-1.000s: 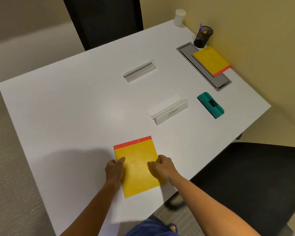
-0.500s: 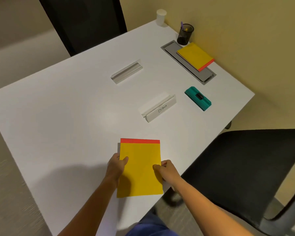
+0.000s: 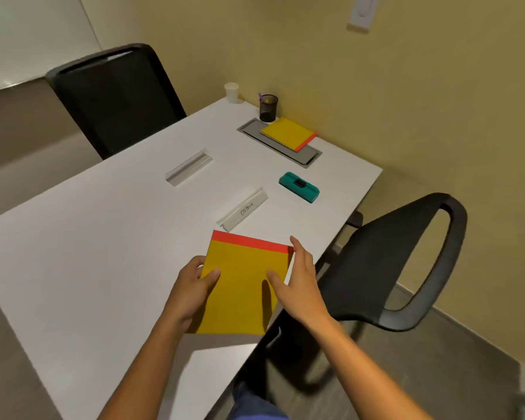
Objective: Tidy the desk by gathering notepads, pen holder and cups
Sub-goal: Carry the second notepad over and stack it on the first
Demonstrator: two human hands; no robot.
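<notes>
Right now your white surface (image 3: pixel 88 253) runs away from you toward the yellow wall, with one black chair (image 3: pixel 115 98) at its far side and another chair (image 3: pixel 406 268) at its right edge. Near you, the yellow notepad (image 3: pixel 243 286) is lifted above the surface, its long axis pointing away from you and its red binding strip on the far end. Your left hand (image 3: pixel 191 289) grips its left edge, thumb on top and fingers hidden underneath. Your right hand (image 3: pixel 297 283) has its thumb on the cover and its fingers stretched along the right edge; whether they curl under it cannot be told. The pad's near corner hides part of the surface edge.

Farther off, a second yellow notepad (image 3: pixel 287 133) lies on a grey cable tray (image 3: pixel 306 157), red strip toward the right. A name stand (image 3: pixel 246 209) with small, hard-to-read writing sits just beyond the held pad, and another stand (image 3: pixel 188 166) lies farther back. A teal eraser (image 3: pixel 299 187) sits right of them. By the wall stand the mesh pen holder (image 3: pixel 268 108) and a white cup (image 3: pixel 232 92).
</notes>
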